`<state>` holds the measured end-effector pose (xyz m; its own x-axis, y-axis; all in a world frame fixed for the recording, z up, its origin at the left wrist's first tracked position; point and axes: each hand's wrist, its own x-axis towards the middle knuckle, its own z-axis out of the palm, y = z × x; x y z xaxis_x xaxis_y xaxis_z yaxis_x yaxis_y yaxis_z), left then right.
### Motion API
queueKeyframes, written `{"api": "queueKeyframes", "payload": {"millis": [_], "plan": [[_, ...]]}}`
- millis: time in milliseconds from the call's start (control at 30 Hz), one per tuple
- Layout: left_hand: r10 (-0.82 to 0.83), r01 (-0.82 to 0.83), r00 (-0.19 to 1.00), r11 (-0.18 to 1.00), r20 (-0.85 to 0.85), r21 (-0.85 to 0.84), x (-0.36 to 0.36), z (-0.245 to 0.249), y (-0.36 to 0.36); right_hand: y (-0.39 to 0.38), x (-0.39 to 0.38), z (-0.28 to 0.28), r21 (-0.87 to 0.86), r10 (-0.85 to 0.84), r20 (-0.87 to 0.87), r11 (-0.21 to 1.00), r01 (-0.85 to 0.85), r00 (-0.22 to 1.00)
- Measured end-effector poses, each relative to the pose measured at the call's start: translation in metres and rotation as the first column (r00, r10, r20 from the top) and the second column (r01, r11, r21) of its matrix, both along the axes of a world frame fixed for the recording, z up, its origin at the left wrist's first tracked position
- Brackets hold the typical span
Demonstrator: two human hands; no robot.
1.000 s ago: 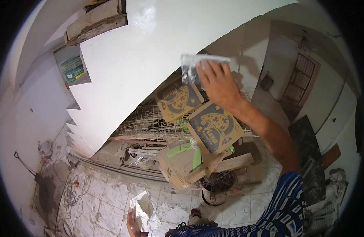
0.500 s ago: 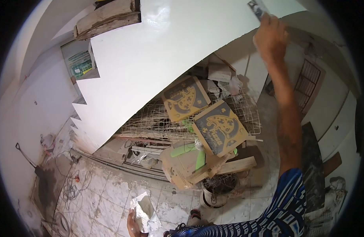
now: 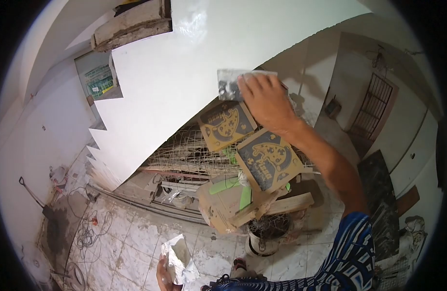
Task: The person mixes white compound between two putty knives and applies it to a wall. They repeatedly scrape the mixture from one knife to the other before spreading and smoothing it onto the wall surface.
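My right hand (image 3: 264,101) is raised against the lower edge of the white stair side wall (image 3: 194,63), pressing a flat metal scraper blade (image 3: 229,83) smeared with white putty onto it. My left hand (image 3: 163,276) is low at the bottom of the view, holding a second flat plate (image 3: 177,259) loaded with white putty. My blue striped sleeve (image 3: 347,257) shows at the lower right.
Under the stairs lie printed cement bags (image 3: 226,123), wire mesh (image 3: 184,153), timber pieces (image 3: 281,203) and a bucket (image 3: 261,237). Cables (image 3: 90,233) and a shovel (image 3: 37,201) lie on the stained tiled floor at left. A barred door (image 3: 371,106) stands at right.
My right hand swept the scraper up along the wall's edge to the upper right, then came back down to the left, near where it began. The left hand stayed still.
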<state>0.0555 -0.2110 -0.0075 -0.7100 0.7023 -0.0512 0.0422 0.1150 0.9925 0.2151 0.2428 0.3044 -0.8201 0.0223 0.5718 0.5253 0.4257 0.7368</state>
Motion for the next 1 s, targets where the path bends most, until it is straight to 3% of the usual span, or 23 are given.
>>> {"api": "queueKeyframes", "payload": {"millis": [33,67,167,233,300,333,367,467,567,600,633,667,733,767,867,900,933,967,1000], "plan": [[0.025,-0.098,0.873,0.987,0.487,0.125,0.0,0.008,0.011,-0.003,0.003,0.014,0.015,0.003,-0.058,1.0,-0.002,0.998],[-0.03,-0.242,0.527,0.953,0.849,0.184,0.0,0.013,0.018,-0.005,0.008,0.029,0.028,0.007,-0.116,1.0,-0.003,0.993],[-0.005,-0.247,0.531,0.956,0.847,0.16,0.004,0.02,0.021,0.017,0.037,0.085,0.18,-0.033,-0.425,0.976,0.12,0.905],[0.039,-0.178,0.721,0.975,0.692,0.13,0.006,0.019,0.017,0.038,0.061,0.114,0.269,-0.038,-0.57,0.935,0.23,0.821],[0.047,-0.056,0.959,0.998,0.281,0.025,0.008,0.016,0.009,0.05,0.074,0.126,0.274,-0.084,-0.639,0.904,0.328,0.765],[0.024,-0.022,0.998,0.999,0.051,-0.047,0.01,0.016,0.004,0.056,0.078,0.127,0.251,-0.128,-0.64,0.897,0.364,0.757],[-0.001,-0.012,0.993,0.994,-0.117,-0.106,0.01,0.016,0.002,0.061,0.079,0.126,0.228,-0.171,-0.641,0.888,0.399,0.748],[-0.046,0.004,0.963,0.988,-0.266,-0.154,0.009,0.015,-0.002,0.058,0.06,0.101,0.246,-0.172,-0.509,0.91,0.334,0.843],[-0.147,0.071,0.861,0.983,-0.487,-0.17,-0.005,-0.005,-0.006,0.038,0.027,0.059,0.195,-0.188,-0.379,0.941,0.278,0.906],[-0.055,0.03,0.983,0.99,-0.173,-0.14,-0.001,0.004,-0.003,0.036,0.018,0.044,0.166,-0.192,-0.338,0.952,0.259,0.921],[0.04,-0.019,0.986,0.992,0.163,-0.127,0.006,0.022,0.003,0.03,0.011,0.03,0.165,-0.173,-0.294,0.96,0.228,0.94],[0.126,-0.072,0.868,0.989,0.481,-0.131,0.01,0.031,0.006,0.024,0.006,0.016,0.162,-0.151,-0.249,0.967,0.195,0.957],[0.034,-0.025,0.997,0.991,0.069,-0.133,0.01,0.023,0.002,0.019,-0.003,-0.008,0.133,-0.131,-0.175,0.979,0.155,0.976],[-0.018,-0.003,0.989,0.99,-0.146,-0.142,0.01,0.017,-0.001,0.016,-0.004,-0.019,0.117,-0.119,-0.137,0.984,0.136,0.983],[-0.073,0.028,0.915,0.993,-0.397,-0.118,0.003,-0.006,-0.01,0.0,-0.004,-0.043,-0.009,-0.068,-0.05,0.998,0.068,0.996],[0.019,-0.019,0.998,1.0,0.055,0.015,0.003,-0.006,-0.002,-0.006,-0.006,-0.05,-0.125,-0.019,-0.047,0.992,0.013,0.999],[0.047,-0.122,0.863,0.986,0.503,0.117,0.001,0.0,0.012,-0.014,-0.006,-0.058,-0.241,0.029,-0.049,0.97,-0.04,0.998],[0.002,-0.259,0.543,0.952,0.84,0.165,0.001,0.004,0.02,-0.02,-0.006,-0.064,-0.353,0.077,-0.054,0.931,-0.091,0.996],[-0.014,-0.262,0.53,0.948,0.848,0.179,0.0,0.004,0.022,-0.027,-0.005,-0.068,-0.401,0.134,-0.088,0.902,-0.158,0.987]]}}
